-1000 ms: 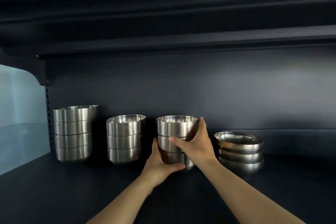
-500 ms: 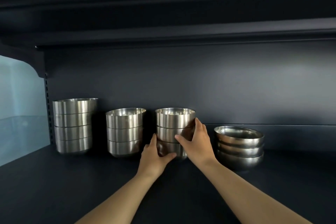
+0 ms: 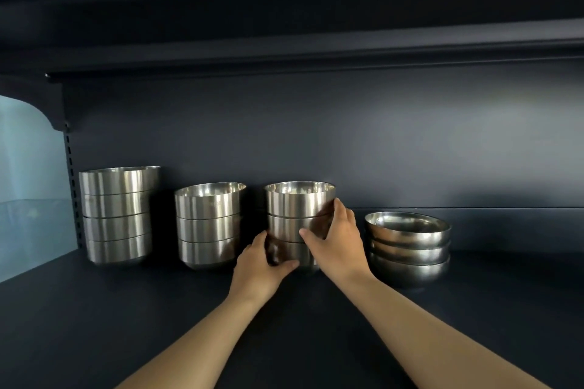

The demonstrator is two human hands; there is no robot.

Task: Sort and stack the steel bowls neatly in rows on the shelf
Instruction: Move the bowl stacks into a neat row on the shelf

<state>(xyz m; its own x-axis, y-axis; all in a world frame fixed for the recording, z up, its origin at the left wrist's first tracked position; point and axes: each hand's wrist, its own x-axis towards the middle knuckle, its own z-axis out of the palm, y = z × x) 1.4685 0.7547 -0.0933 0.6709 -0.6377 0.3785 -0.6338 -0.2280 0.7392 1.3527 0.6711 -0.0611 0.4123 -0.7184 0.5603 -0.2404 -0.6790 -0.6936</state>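
While both hands still grip bowl stack (image 3: pixel 298 221) | left hand (image 3: pixel 259 265) low | right hand (image 3: pixel 335 243) higher, fingers curled

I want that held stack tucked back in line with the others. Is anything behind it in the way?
Nothing visible. The held stack, gripped by the left hand and right hand, has only bare shelf around it; directly behind is hidden.

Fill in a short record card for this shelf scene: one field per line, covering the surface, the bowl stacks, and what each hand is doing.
surface: dark shelf
stacks in row: four
far-left stack: four tall bowls
second stack: three tall bowls
third stack: three tall bowls, held by both hands
right stack: three shallow, wider bowls
left hand: grips the third stack's bottom bowl
right hand: grips the third stack's right side, higher up
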